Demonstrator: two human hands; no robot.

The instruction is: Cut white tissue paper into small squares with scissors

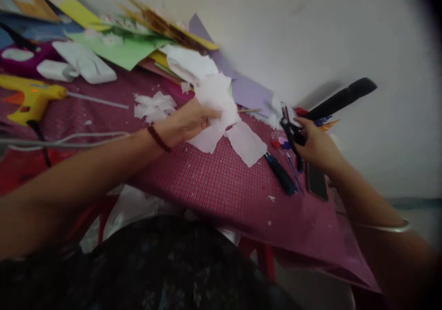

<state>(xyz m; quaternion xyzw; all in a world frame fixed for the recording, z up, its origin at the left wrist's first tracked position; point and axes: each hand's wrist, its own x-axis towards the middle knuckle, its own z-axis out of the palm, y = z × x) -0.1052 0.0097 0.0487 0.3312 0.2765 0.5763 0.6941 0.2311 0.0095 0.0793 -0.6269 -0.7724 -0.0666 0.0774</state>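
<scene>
My left hand point(197, 120) is closed on a piece of white paper point(217, 96), thumb on top, above the table. Two white paper pieces, one of them a squarish sheet point(246, 143), lie just below it on the cloth. At the right, my right hand point(316, 144) is closed round the black handles of a pair of scissors point(293, 132). The blades seem to point up and away, but blur hides their exact shape. Beneath that hand lie a dark phone point(316, 181), a thin blue stick point(295, 174) and a dark-handled tool point(281, 174).
A yellow glue gun point(37, 98) with a stick in its back lies left, beside white plugs point(83, 61) and cables. Paper scraps point(155, 106) and coloured sheets point(120, 47) line the wall side. A long black object point(341, 99) juts up behind my right hand.
</scene>
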